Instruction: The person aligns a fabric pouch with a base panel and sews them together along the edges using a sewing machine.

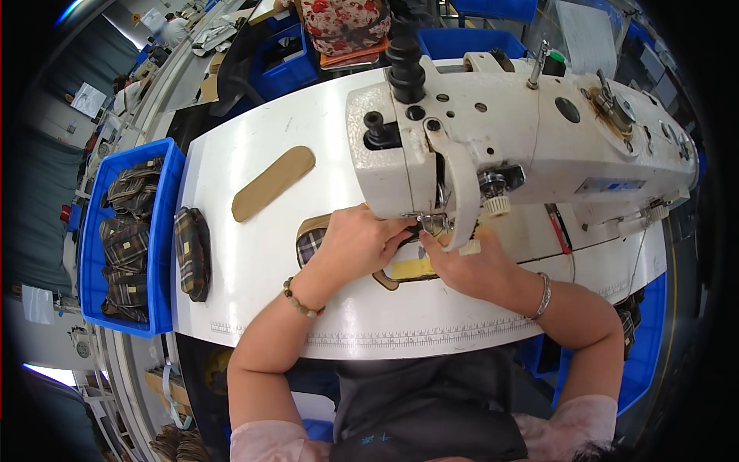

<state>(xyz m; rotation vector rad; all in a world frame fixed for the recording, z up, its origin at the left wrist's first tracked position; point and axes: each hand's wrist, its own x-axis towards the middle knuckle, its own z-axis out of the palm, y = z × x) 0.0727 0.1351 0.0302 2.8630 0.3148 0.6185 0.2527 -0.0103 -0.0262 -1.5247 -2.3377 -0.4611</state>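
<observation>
Both my hands work close to the needle of a white industrial sewing machine [531, 131]. With fingers pinched together, my left hand [354, 242] grips the edge of a plaid fabric piece with tan trim [310, 240], just left of the presser foot [435, 223]. My right hand [477, 266] is bent at the right side of the foot, its fingertips closed on the dark edge of the same work. Exactly what lies between those fingertips is hidden. A yellow strip [412, 268] lies on the machine bed between my hands.
On the white table [254, 285] lie a tan oval piece [273, 183] and a plaid pouch [192, 254]. A blue bin [163, 239] of plaid pouches stands at the left. Red-handled snips [560, 231] rest right of the needle. More blue bins [469, 42] stand behind.
</observation>
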